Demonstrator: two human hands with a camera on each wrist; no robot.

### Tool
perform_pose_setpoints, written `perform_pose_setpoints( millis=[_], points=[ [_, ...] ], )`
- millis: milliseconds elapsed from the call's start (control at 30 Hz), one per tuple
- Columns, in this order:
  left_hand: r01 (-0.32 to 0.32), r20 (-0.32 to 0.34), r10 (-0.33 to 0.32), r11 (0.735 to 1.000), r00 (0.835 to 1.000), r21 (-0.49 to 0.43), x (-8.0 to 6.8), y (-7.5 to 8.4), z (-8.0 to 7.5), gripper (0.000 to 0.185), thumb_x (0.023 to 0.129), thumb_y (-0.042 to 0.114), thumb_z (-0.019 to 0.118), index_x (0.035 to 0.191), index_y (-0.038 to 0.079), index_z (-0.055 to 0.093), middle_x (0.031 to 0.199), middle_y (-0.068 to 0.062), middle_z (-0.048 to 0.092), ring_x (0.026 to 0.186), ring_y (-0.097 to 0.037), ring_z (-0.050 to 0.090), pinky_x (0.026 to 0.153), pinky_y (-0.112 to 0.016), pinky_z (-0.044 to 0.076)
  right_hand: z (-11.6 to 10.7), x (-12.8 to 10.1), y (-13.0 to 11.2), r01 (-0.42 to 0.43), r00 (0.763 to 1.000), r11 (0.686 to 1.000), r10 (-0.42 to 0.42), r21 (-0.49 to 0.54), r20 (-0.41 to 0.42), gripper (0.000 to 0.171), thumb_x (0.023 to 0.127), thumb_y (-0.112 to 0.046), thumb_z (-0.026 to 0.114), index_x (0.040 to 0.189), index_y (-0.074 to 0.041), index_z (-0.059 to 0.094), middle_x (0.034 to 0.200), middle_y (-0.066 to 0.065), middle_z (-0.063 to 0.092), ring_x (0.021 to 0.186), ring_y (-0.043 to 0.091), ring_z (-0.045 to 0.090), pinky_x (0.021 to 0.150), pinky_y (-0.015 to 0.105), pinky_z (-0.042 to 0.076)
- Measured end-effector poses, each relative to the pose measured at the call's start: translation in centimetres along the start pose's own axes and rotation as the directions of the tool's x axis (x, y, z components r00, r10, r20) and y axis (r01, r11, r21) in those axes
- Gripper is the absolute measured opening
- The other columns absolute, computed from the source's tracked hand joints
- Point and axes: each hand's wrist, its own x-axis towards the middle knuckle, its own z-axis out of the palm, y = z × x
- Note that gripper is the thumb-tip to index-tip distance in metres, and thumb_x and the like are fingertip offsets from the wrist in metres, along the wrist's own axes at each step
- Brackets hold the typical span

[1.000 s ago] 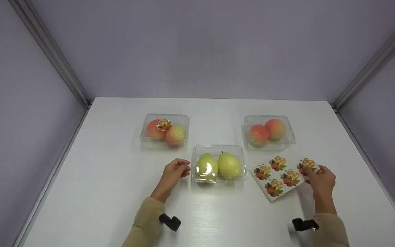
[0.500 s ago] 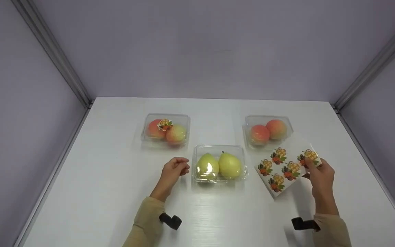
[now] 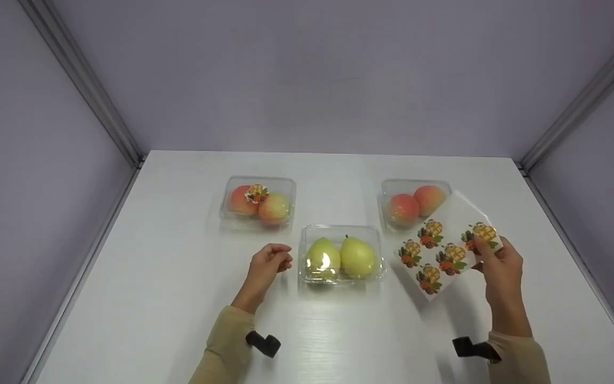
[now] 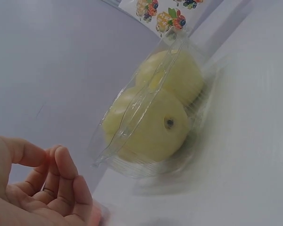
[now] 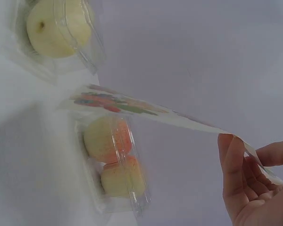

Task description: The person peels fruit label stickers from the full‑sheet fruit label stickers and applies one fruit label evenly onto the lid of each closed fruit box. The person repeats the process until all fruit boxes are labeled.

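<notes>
My right hand pinches the right corner of a white sheet of fruit stickers, thumb on top and fingers beneath. The sheet is lifted off the table and tilted; in the right wrist view the sticker sheet shows nearly edge-on. My left hand hovers left of a clear plastic box with two pears inside. In the left wrist view the left hand has loosely bent fingers, thumb against the fingertips, with nothing visible between them.
At the back left, a clear box with two peaches carries a fruit sticker on its lid. Another peach box stands at the back right, partly covered by the sheet in the head view. Walls enclose the white table.
My right hand has raised the sticker sheet from near the table and tilted it up, so that it now overlaps the right peach box. The left hand has barely moved.
</notes>
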Motion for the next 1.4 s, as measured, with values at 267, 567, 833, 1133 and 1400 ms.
perform_pose_setpoints(
  millis=[267,567,833,1133,1400],
  points=[
    [-0.026,0.008,0.027,0.999,1.0,-0.029,0.0,0.3,-0.1,0.022,0.095,0.005,0.049,0.111,-0.007,0.058,0.08,0.004,0.06,0.072,-0.003,0.059,0.076,-0.02,0.053,0.6,-1.2,-1.3,0.056,0.998,0.994,-0.057,0.092,0.016,0.018,0.097,-0.023,0.056,0.111,-0.012,0.056,0.08,-0.017,0.066,0.071,0.0,0.065,0.062,0.017,0.054],
    [-0.061,0.007,0.061,0.998,0.998,-0.013,-0.5,1.1,0.3,0.02,0.096,0.006,0.049,0.11,-0.006,0.058,0.083,0.001,0.062,0.074,-0.004,0.06,0.08,-0.025,0.054,1.8,-2.8,-2.7,0.066,0.978,0.983,-0.097,0.17,0.186,0.024,0.098,-0.026,0.054,0.114,-0.008,0.053,0.081,-0.012,0.066,0.076,0.002,0.066,0.068,0.021,0.057],
    [-0.111,0.05,0.11,0.994,0.993,0.007,-0.7,1.6,1.4,0.02,0.096,0.005,0.05,0.109,-0.008,0.058,0.089,-0.005,0.067,0.076,-0.003,0.062,0.084,-0.03,0.055,3.9,-4.1,-3.3,0.08,0.947,0.98,-0.132,0.184,0.292,0.018,0.1,-0.023,0.05,0.112,-0.01,0.053,0.084,-0.012,0.068,0.077,0.004,0.067,0.068,0.022,0.057],
    [-0.204,0.163,0.206,0.979,0.965,-0.026,-1.1,2.3,2.8,0.024,0.096,0.004,0.051,0.114,-0.011,0.057,0.108,-0.026,0.066,0.09,-0.009,0.067,0.092,-0.035,0.055,6.3,-5.2,-3.6,0.066,0.919,0.981,-0.131,0.182,0.371,0.023,0.101,-0.018,0.048,0.119,-0.003,0.051,0.083,-0.012,0.069,0.076,0.005,0.068,0.068,0.023,0.057],
    [-0.258,0.248,0.254,0.966,0.935,-0.019,-1.2,3.1,4.0,0.028,0.097,0.008,0.053,0.119,-0.008,0.057,0.122,-0.025,0.062,0.113,-0.028,0.063,0.098,-0.033,0.052,8.6,-6.2,-3.8,0.022,0.895,0.985,-0.095,0.17,0.436,0.024,0.1,-0.01,0.048,0.119,0.003,0.052,0.082,-0.009,0.069,0.076,0.007,0.067,0.066,0.025,0.057]
  ],
)
